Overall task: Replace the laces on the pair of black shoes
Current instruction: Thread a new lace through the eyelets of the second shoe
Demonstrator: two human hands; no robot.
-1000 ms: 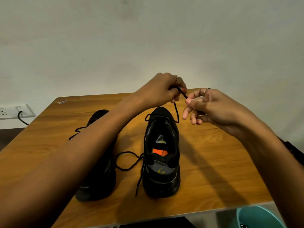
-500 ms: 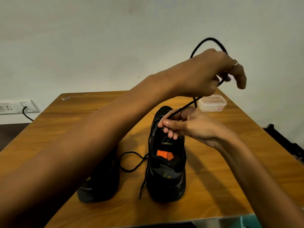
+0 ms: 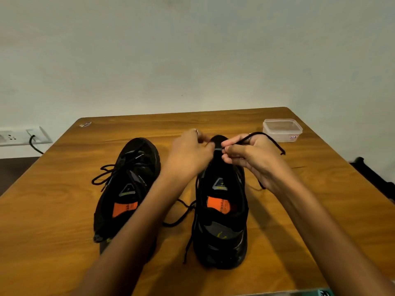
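both hands (image 3: 215, 155) pinch lace (image 3: 269, 140) over right shoe (image 3: 222, 210) | orange insole tag: "Cushi…"

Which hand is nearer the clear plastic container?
Right. The right hand is just left of the container; the left hand is farther, beyond the right shoe's toe.

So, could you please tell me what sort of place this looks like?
Probably a plain room at home or in an office: a wooden table against a bare wall, with a wall socket and plugged-in cable.
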